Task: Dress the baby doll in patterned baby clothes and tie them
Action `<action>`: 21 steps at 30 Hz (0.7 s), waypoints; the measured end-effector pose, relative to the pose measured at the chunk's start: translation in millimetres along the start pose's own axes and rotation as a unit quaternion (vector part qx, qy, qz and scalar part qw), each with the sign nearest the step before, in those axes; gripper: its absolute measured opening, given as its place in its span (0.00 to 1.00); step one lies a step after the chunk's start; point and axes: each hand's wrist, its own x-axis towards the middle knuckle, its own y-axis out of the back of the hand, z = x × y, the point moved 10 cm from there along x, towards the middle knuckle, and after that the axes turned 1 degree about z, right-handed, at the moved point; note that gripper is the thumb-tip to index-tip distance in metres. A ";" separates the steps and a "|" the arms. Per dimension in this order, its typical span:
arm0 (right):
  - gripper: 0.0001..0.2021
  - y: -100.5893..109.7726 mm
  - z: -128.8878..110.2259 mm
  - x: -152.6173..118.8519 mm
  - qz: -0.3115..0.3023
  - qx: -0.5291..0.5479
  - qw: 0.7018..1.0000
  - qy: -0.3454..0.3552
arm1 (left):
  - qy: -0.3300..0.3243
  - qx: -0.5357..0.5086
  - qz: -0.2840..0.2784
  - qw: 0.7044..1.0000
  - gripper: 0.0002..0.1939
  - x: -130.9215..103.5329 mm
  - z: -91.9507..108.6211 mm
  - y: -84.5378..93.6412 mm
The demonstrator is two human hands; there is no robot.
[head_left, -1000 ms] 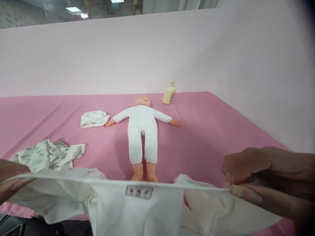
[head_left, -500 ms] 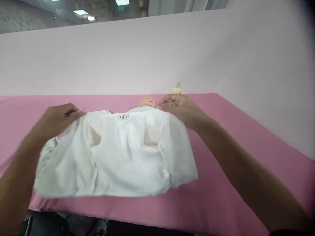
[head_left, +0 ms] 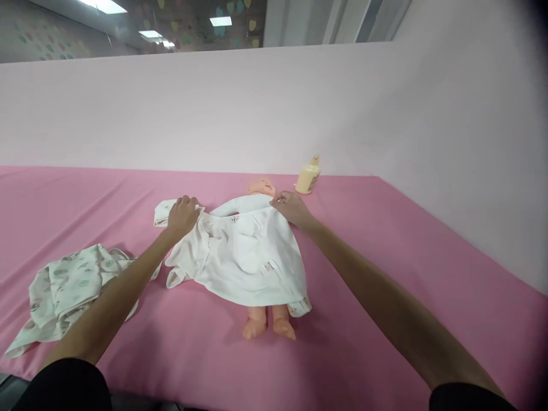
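A white baby garment (head_left: 244,251) is spread over a baby doll (head_left: 256,324) lying on its back. Only the doll's head top and its lower legs and feet show; the body is hidden under the cloth. At the garment's upper left edge, my left hand (head_left: 184,216) is closed on the fabric. My right hand (head_left: 291,208) pinches the upper right edge beside the doll's head. A small printed label sits at the neckline between my hands, and a white tag shows lower down on the cloth.
A pale yellow pump bottle (head_left: 308,176) stands at the back, right of the doll's head. A patterned cloth (head_left: 71,285) lies crumpled at left, near my left forearm. A small folded cloth (head_left: 162,212) is beside my left hand. The pink-covered table (head_left: 363,331) meets a white wall (head_left: 192,114).
Both hands have moved away from me, and the garment has come down over the doll. The doll's feet, the patterned cloth and more of the bottle have come into view.
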 end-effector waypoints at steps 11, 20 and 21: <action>0.17 11.5 35.3 -33.8 -0.068 0.102 0.986 -0.113 | -0.062 -0.306 -0.108 0.944 0.17 0.0 119.3 1.2; 0.11 14.8 27.0 -50.6 -0.128 0.291 0.932 -0.174 | -0.126 -0.330 -0.150 0.924 0.27 -5.9 180.3 9.2; 0.10 13.2 13.2 -53.1 -0.138 0.320 0.923 -0.161 | -0.136 -0.346 -0.172 0.912 0.28 -5.4 189.8 9.3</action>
